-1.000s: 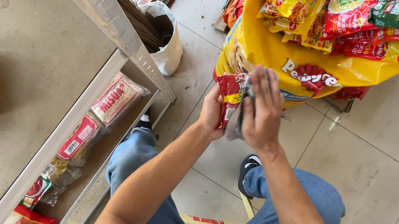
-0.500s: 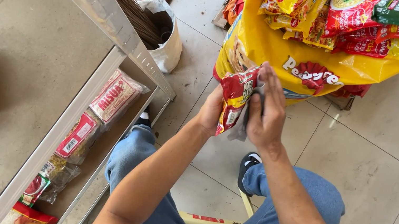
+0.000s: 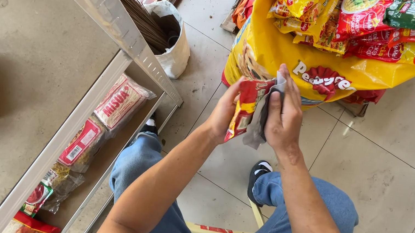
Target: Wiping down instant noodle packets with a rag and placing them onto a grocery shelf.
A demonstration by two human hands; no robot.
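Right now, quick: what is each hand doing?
Left hand: closed on the red snack packet.
Right hand: closed on a grey cloth, pressed against the packet.

A red and yellow packet (image 3: 245, 108) is held upright in the left hand (image 3: 224, 115), while a grey cloth (image 3: 261, 122) is pressed against its side by the right hand (image 3: 283, 120). Just beyond the hands, a big yellow sack (image 3: 289, 57) heaped with more packets (image 3: 378, 19) is seen on the tiled floor (image 3: 403, 175). To the left, clear bags of noodles (image 3: 120, 101) are laid along a metal shelf (image 3: 56, 145).
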